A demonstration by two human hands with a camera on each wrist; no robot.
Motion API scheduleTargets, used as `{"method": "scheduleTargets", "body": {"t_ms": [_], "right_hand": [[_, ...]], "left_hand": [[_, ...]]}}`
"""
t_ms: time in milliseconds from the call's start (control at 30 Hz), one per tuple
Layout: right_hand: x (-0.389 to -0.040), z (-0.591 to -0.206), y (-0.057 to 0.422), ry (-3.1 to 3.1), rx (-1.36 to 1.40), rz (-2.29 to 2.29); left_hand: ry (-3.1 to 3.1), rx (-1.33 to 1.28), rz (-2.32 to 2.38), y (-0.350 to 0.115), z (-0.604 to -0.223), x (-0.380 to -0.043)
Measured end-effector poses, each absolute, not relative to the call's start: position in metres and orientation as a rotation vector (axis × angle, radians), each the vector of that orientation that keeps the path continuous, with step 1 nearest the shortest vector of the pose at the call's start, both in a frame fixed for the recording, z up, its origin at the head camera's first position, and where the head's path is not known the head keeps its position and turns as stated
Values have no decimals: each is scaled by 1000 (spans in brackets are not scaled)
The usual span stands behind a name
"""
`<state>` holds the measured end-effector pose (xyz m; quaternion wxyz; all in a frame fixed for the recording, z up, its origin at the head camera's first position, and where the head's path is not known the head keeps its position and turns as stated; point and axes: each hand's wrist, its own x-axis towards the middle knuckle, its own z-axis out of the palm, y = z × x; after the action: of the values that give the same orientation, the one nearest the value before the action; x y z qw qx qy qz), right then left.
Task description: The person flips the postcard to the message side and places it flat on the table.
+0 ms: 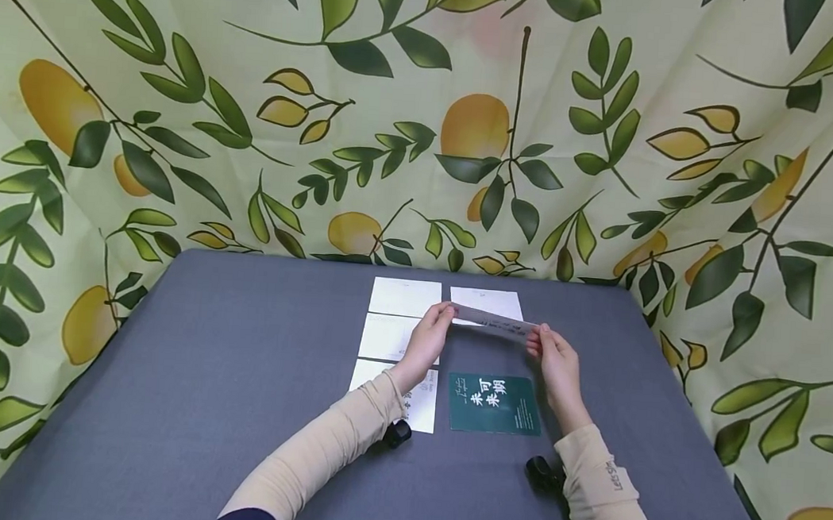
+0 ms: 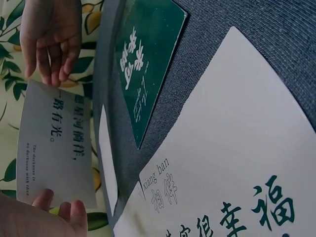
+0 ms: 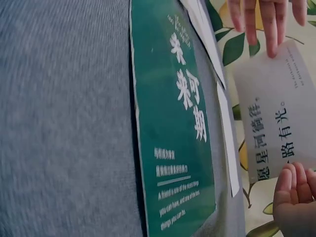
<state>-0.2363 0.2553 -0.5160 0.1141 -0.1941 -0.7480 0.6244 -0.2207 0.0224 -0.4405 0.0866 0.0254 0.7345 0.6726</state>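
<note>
A thin whitish card [image 1: 495, 322] printed with dark Chinese characters is held up off the table, its face tilted. My left hand [image 1: 426, 342] pinches its left end, and my right hand [image 1: 559, 368] pinches the right end. Dark lettering shows on the same card [image 2: 59, 143] in the left wrist view, with smaller English lines beside it. Below the held card lies a green card [image 1: 497, 404] with white characters, flat on the grey cloth. A white card [image 1: 422, 407] with dark writing lies left of it, partly covered by my left forearm.
Two more white cards, one at the upper left [image 1: 405, 297] and one in the middle left [image 1: 389, 336], lie in a column. Another white card [image 1: 489, 300] lies behind the held one. A leaf-patterned curtain [image 1: 396, 131] hangs beyond the grey table [image 1: 238, 360].
</note>
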Motion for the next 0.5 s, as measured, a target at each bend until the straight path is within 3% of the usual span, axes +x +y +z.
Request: {"method": "scheduleTargets", "body": {"t_ms": [500], "right_hand": [[-231, -511, 253, -2136, -541, 1938]], "left_hand": [[2269, 55, 2046, 19, -447, -222]]}}
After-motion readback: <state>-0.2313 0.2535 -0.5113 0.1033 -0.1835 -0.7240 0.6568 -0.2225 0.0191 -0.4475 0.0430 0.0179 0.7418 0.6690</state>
